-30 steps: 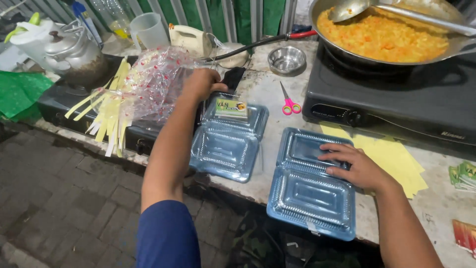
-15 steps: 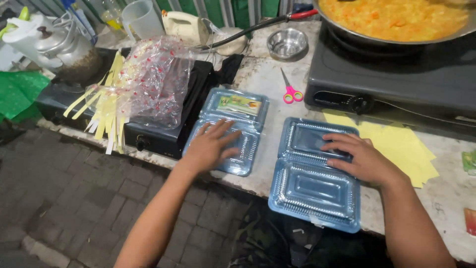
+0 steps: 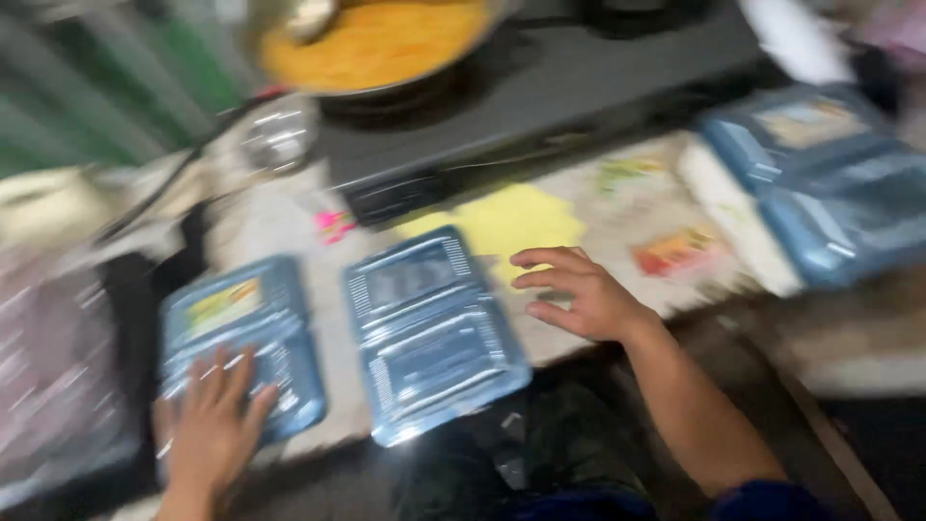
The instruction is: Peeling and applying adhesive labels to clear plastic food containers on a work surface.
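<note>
Frame is heavily motion-blurred, so fine detail is unreliable.

Far left: left hand [image 3: 214, 429], palm down, fingers spread wide and flat on the near end of a clear blue-tinted plastic clamshell food box [image 3: 241, 342]. Box lies closed on the pale speckled counter [image 3: 280, 232], with a yellow-green label patch near its far end. Nothing gripped, just pressing.

Next right: second clear blue-tinted plastic clamshell box [image 3: 429, 328], also closed, lying just beside the first, near corner over the counter edge.

Right hand [image 3: 579, 294] sits just beside that second box's right edge, fingers loosely curled and apart, holding nothing. Fingertips look to be touching the box rim, but blur makes that hard to confirm. Under and behind it: stack of yellow paper sheets [image 3: 511, 222].

Behind: black tabletop gas stove [image 3: 540, 87] with a metal wok of orange-yellow food [image 3: 371, 43]. Small pink-handled object [image 3: 333, 224] left of the yellow sheets.

Far right: stack of more blue-tinted plastic boxes [image 3: 820, 183], well apart from both hands.
</note>
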